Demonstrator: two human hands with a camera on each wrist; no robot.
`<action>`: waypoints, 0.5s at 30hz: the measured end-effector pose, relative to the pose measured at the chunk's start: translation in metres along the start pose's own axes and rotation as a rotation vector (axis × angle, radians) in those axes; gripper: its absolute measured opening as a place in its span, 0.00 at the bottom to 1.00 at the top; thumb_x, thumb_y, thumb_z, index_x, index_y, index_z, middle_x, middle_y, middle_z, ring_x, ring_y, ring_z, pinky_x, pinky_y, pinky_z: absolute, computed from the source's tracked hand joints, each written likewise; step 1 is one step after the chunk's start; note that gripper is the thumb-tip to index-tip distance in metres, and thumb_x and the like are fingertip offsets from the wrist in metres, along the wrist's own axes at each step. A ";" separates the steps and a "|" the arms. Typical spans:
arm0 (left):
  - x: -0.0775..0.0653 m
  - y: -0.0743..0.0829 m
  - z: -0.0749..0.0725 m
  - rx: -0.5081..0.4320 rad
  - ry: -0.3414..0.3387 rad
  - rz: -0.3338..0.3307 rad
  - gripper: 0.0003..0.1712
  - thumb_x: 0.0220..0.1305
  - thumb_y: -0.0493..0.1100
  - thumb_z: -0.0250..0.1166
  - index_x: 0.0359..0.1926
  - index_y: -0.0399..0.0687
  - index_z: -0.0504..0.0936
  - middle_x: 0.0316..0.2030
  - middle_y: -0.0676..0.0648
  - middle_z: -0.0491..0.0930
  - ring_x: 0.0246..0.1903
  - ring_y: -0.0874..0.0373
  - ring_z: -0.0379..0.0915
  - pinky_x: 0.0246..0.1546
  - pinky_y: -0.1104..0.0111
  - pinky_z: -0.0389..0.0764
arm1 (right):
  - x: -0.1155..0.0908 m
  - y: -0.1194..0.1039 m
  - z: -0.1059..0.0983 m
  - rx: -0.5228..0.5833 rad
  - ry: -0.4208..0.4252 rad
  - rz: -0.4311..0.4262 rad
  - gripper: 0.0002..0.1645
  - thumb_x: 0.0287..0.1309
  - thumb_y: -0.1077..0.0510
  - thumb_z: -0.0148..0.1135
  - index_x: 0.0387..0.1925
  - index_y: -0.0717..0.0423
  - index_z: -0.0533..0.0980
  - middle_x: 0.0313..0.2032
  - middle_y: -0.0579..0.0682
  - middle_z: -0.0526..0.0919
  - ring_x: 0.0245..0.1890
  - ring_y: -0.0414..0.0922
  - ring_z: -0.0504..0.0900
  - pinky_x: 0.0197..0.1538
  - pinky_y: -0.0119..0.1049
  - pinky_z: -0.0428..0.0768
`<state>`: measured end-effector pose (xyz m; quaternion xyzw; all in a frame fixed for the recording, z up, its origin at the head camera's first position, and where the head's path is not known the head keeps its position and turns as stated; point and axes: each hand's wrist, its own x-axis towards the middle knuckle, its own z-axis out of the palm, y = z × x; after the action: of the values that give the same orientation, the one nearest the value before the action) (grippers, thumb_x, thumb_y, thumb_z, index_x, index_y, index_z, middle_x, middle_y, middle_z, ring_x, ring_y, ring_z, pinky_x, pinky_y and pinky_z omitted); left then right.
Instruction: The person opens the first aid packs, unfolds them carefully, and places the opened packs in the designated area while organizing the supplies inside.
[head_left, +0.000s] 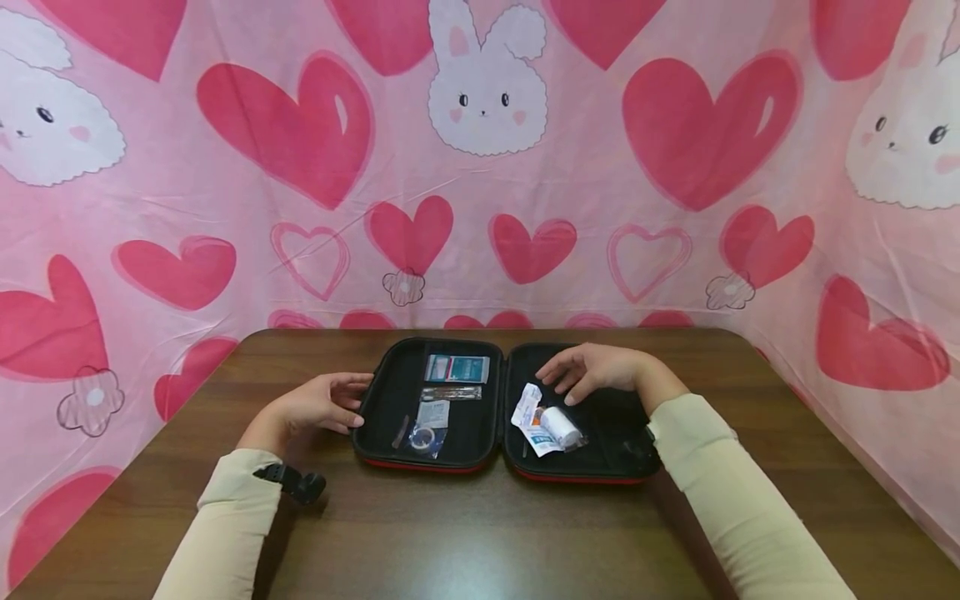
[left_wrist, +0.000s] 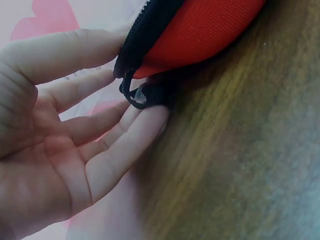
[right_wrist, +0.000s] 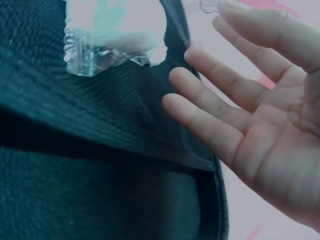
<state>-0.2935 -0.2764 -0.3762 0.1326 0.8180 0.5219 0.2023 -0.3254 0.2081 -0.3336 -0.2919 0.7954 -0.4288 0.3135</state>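
A zip-up case with a black lining (head_left: 386, 375) and a red outside (left_wrist: 215, 35) lies unfolded on the table. At its left end my left hand (head_left: 318, 406) touches the rim with extended fingers, close to a black fabric loop (left_wrist: 137, 97). My right hand (head_left: 600, 368) hovers over the right half, its fingers loosely spread and holding nothing. Below its fingertips lie a white roll (head_left: 558, 427) in clear wrap, a white-and-blue packet (head_left: 542, 442) and a white printed packet (head_left: 527, 402).
In the case's left half are teal-and-white packets (head_left: 468, 368), a slim clear packet (head_left: 453, 393), a pale square packet (head_left: 433, 414) and a ring-shaped roll (head_left: 422, 438) in a clear bag. The brown wooden table (head_left: 465, 533) meets a pink heart-patterned cloth (head_left: 450, 179) behind.
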 end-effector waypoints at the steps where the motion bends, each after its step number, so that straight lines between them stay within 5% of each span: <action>1: 0.000 0.000 0.000 -0.021 -0.001 -0.004 0.50 0.52 0.35 0.74 0.72 0.35 0.58 0.68 0.27 0.59 0.57 0.41 0.70 0.45 0.55 0.82 | 0.002 0.001 0.001 0.000 -0.010 0.011 0.36 0.52 0.66 0.69 0.63 0.68 0.69 0.61 0.66 0.71 0.57 0.61 0.74 0.54 0.45 0.79; 8: -0.001 -0.005 0.002 -0.107 -0.031 0.017 0.49 0.54 0.32 0.71 0.72 0.33 0.55 0.68 0.27 0.56 0.53 0.46 0.72 0.46 0.54 0.82 | 0.012 0.007 0.008 -0.022 -0.111 0.078 0.36 0.45 0.68 0.72 0.60 0.60 0.74 0.59 0.56 0.75 0.56 0.54 0.73 0.57 0.47 0.76; 15: -0.003 -0.006 0.003 -0.130 -0.030 0.025 0.49 0.54 0.32 0.71 0.73 0.33 0.54 0.68 0.27 0.56 0.52 0.49 0.73 0.46 0.54 0.82 | 0.016 0.005 0.010 -0.154 -0.160 0.114 0.35 0.43 0.68 0.74 0.57 0.55 0.77 0.51 0.50 0.78 0.50 0.50 0.74 0.52 0.42 0.77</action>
<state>-0.2898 -0.2775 -0.3822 0.1372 0.7776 0.5743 0.2159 -0.3289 0.1937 -0.3467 -0.3027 0.8138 -0.3231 0.3765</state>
